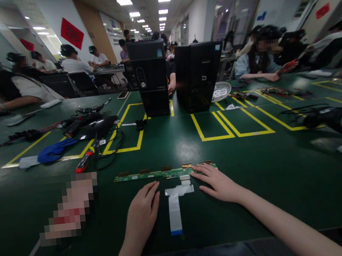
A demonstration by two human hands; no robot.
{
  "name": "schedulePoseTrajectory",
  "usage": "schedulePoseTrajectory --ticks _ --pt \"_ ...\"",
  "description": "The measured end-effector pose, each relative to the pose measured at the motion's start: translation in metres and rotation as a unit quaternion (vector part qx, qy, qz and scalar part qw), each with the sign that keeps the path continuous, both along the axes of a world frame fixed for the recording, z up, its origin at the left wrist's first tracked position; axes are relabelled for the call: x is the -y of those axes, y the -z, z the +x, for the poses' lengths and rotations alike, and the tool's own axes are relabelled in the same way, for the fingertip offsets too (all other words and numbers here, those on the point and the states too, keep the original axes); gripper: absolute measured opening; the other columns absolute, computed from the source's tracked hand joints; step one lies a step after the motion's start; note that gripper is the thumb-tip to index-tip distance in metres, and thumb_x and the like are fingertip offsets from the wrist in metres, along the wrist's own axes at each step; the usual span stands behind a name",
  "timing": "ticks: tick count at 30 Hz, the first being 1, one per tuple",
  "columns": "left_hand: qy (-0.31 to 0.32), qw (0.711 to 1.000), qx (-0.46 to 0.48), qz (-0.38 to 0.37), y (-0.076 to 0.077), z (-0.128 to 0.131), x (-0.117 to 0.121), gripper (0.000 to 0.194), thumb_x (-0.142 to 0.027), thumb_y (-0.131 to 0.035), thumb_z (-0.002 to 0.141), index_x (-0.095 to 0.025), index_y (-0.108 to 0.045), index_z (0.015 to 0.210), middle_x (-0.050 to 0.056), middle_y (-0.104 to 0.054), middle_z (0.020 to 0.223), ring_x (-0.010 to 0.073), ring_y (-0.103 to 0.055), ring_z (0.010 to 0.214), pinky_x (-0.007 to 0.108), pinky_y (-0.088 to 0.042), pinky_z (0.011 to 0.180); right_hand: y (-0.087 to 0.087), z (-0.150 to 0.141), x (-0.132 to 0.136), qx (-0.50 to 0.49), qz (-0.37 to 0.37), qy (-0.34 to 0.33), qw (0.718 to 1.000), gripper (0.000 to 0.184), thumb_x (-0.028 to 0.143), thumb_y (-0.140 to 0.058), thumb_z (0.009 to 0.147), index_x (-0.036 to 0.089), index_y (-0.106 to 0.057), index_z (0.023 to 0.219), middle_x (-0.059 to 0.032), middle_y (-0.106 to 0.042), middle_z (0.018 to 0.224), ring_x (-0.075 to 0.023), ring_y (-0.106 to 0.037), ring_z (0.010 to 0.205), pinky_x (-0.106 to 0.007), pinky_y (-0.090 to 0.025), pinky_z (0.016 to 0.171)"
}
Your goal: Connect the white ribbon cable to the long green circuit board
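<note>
A long narrow green circuit board (151, 174) lies on the dark green table (256, 184) in front of me. A white flat ribbon cable (175, 209) with a blue end runs from the board's middle toward me. My right hand (218, 184) lies flat with its fingers spread, the fingertips touching the board's right end. My left hand (143, 214) rests palm down on the table just left of the cable, fingers stretched out, below the board and holding nothing.
Two black computer towers (150, 77) (197, 76) stand at the table's middle, amid yellow floor-style markings. A red-handled screwdriver (84, 161), black cables, a blue glove (54, 150) and tools lie at left. A white basket (220, 91) sits behind. Other people sit around the tables.
</note>
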State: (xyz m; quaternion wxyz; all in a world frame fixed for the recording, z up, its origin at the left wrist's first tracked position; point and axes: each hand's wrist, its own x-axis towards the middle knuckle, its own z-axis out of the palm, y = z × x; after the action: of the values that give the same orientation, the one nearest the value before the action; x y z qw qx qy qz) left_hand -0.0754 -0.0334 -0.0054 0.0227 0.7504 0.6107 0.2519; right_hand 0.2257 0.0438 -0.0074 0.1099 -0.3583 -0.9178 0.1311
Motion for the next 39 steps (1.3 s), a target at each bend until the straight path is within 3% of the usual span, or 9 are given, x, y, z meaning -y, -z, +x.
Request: schedulePoseTrajectory --ticks 4,8,14,24,32,39 --pt "-0.019 1.0 -0.017 0.014 0.018 -0.027 0.006 0.034 -0.029 -0.04 0.096 -0.018 -0.064 0.118 0.01 -0.066 0.117 0.0251 -0.062 0.108 0.043 -0.052 0.092 0.0 0.0 0.0 0.008 -0.003 -0.002 1.0 0.051 0.044 -0.041 0.097 0.029 -0.039 0.146 -0.0043 -0.033 0.153 -0.0238 -0.028 0.141 -0.051 -0.025 0.115" --pt "-0.01 0.999 -0.03 0.029 0.029 -0.032 0.007 0.033 -0.029 -0.042 0.096 -0.017 -0.064 0.117 0.012 -0.065 0.119 0.0273 -0.059 0.111 0.046 -0.049 0.096 0.002 0.002 -0.002 0.009 0.002 -0.003 1.0 0.051 0.043 -0.04 0.097 0.029 -0.039 0.146 -0.0042 -0.034 0.152 -0.0232 -0.03 0.14 -0.05 -0.026 0.115" --pt "-0.017 0.999 -0.038 0.021 0.027 -0.028 0.005 0.033 -0.028 -0.043 0.095 -0.017 -0.063 0.119 0.011 -0.064 0.119 0.0276 -0.059 0.11 0.047 -0.049 0.094 -0.001 -0.002 -0.003 -0.01 0.025 -0.011 1.0 0.045 0.036 -0.04 0.097 0.026 -0.045 0.141 -0.008 -0.038 0.149 -0.0238 -0.028 0.141 -0.049 -0.029 0.114" --pt "-0.022 0.999 -0.037 0.005 0.027 -0.028 0.006 0.033 -0.028 -0.043 0.096 -0.017 -0.061 0.121 0.011 -0.062 0.121 0.0276 -0.057 0.111 0.048 -0.048 0.095 -0.012 -0.02 0.004 0.018 -0.033 -0.073 0.997 0.055 0.054 -0.044 0.094 0.033 -0.042 0.144 -0.0073 -0.021 0.157 -0.0285 -0.012 0.145 -0.054 -0.017 0.116" --pt "-0.022 0.999 -0.033 0.015 0.025 -0.027 0.005 0.033 -0.028 -0.042 0.095 -0.018 -0.063 0.118 0.011 -0.064 0.119 0.0275 -0.059 0.108 0.047 -0.049 0.093 -0.01 -0.02 0.004 0.026 -0.039 -0.065 0.997 0.051 0.053 -0.039 0.096 0.033 -0.043 0.143 -0.0076 -0.026 0.155 -0.0265 -0.022 0.143 -0.053 -0.019 0.115" --pt "-0.02 0.999 -0.034 0.018 0.025 -0.027 0.004 0.032 -0.028 -0.043 0.095 -0.018 -0.063 0.118 0.011 -0.064 0.118 0.0276 -0.059 0.108 0.047 -0.049 0.093 -0.007 -0.02 0.004 0.033 -0.034 -0.066 0.997 0.054 0.054 -0.04 0.095 0.034 -0.039 0.145 -0.0071 -0.025 0.156 -0.0265 -0.02 0.144 -0.054 -0.018 0.116"
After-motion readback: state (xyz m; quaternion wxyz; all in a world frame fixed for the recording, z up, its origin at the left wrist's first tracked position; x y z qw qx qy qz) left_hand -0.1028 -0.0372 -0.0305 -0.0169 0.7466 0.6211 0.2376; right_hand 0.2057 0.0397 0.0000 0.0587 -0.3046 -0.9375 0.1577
